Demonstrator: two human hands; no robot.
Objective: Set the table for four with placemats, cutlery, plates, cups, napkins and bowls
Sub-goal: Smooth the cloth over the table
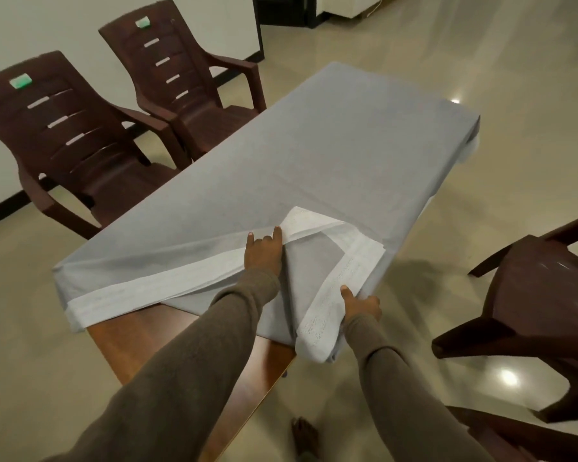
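A pale grey tablecloth (314, 155) with a white lace border covers most of the brown wooden table (167, 341). Its near end is folded back on itself, leaving the near wooden end bare. My left hand (264, 251) rests on the folded cloth near the middle, with its index finger and thumb stretched out over the fold. My right hand (361, 306) grips the lace-edged corner at the table's right edge, thumb on top. No placemats, cutlery, plates, cups, napkins or bowls are in view.
Two dark brown plastic chairs (80, 145) (187, 71) stand along the table's left side. Another brown chair (534, 311) stands close on the right, and part of one more at the bottom right. The floor is glossy beige tile. My bare foot (304, 435) shows below.
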